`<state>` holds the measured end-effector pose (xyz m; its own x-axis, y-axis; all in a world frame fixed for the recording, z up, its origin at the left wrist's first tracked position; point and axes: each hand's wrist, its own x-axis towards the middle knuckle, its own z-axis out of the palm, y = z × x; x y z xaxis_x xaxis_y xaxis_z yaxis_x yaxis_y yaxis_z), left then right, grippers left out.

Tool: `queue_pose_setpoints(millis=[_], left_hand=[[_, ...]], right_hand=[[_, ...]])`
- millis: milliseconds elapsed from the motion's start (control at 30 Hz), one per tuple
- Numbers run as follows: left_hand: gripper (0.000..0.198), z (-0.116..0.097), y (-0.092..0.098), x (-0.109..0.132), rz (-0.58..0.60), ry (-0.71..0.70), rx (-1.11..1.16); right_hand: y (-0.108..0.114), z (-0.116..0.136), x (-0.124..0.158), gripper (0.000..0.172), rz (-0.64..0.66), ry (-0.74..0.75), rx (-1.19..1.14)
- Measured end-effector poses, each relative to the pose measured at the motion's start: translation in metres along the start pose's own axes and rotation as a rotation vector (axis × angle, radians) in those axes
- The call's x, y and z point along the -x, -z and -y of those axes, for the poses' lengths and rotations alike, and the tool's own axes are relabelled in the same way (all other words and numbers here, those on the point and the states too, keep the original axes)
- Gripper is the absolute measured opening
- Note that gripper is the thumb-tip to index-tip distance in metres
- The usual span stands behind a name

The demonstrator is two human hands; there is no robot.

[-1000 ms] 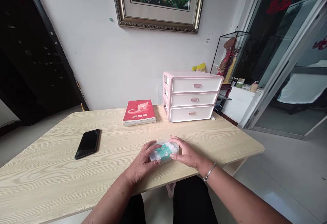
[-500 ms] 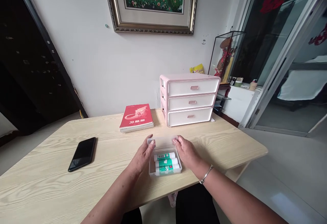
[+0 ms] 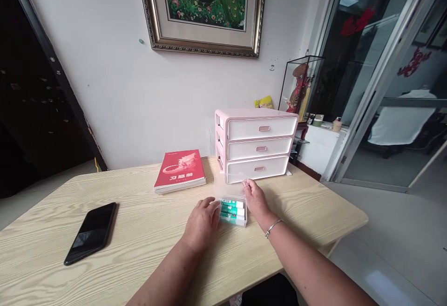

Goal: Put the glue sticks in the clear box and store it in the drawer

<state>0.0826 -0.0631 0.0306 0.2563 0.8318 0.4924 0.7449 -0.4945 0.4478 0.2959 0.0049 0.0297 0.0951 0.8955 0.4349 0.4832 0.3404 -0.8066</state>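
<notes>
Closest to me are my two hands. The left hand (image 3: 201,224) sits on the table, a bit curled, with its fingers (image 3: 212,206) at the left side of a small clear box (image 3: 233,218). I cannot tell if they press on the box or only touch it. The right hand (image 3: 256,200), with a silver bracelet (image 3: 273,227) on its wrist, is at the upper right corner of the box. Its thumb and finger (image 3: 247,185) come together and seem to pinch the edge of the clear lid (image 3: 226,185).

The box is on the light wood table (image 3: 139,245), low in the middle of the frame. Green and white glue sticks (image 3: 231,212) lie in it side by side. The long side of the box and the sticks goes from left to right, with a small tilt. The lid stands up from the far edge and points at the drawers.

A hard tug on the lid could tip the box, and the sticks could roll out. The thin clear edge could also slip from the fingers.

Farther off are a black phone (image 3: 90,234) at the lower left, a red book (image 3: 179,171), and pink and white drawers (image 3: 256,145). On the wall above is a big peacock picture (image 3: 204,12).
</notes>
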Motion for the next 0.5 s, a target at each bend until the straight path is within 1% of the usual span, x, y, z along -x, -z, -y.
queue_pose_setpoints(millis=[67,133,200,233,267,333,400,500], left_hand=[[0.035,0.001,0.002,0.004,0.001,-0.007,-0.03],[0.033,0.006,0.002,0.007,-0.029,-0.004,-0.046],[0.03,0.013,0.001,0.008,-0.054,-0.01,-0.08],[0.029,0.015,0.0,0.008,-0.061,-0.015,-0.108],[0.029,0.015,-0.001,0.007,-0.064,-0.018,-0.141],[0.029,0.013,-0.003,0.004,-0.058,-0.015,-0.206],[0.027,0.009,-0.005,0.002,-0.035,-0.002,-0.253],[0.029,0.003,-0.009,-0.002,0.015,0.026,-0.289]], right_hand=[[-0.002,-0.002,0.003,0.03,-0.077,0.014,0.078],[0.001,-0.001,0.013,0.03,-0.207,0.06,0.176],[0.006,0.006,0.025,0.026,-0.311,0.163,0.258],[0.009,0.01,0.031,0.021,-0.322,0.231,0.288],[0.011,0.016,0.036,0.015,-0.3,0.294,0.313],[0.014,0.026,0.043,0.01,-0.193,0.361,0.356],[0.012,0.031,0.046,0.012,-0.103,0.352,0.416],[0.007,0.033,0.045,0.023,-0.08,0.311,0.541]])
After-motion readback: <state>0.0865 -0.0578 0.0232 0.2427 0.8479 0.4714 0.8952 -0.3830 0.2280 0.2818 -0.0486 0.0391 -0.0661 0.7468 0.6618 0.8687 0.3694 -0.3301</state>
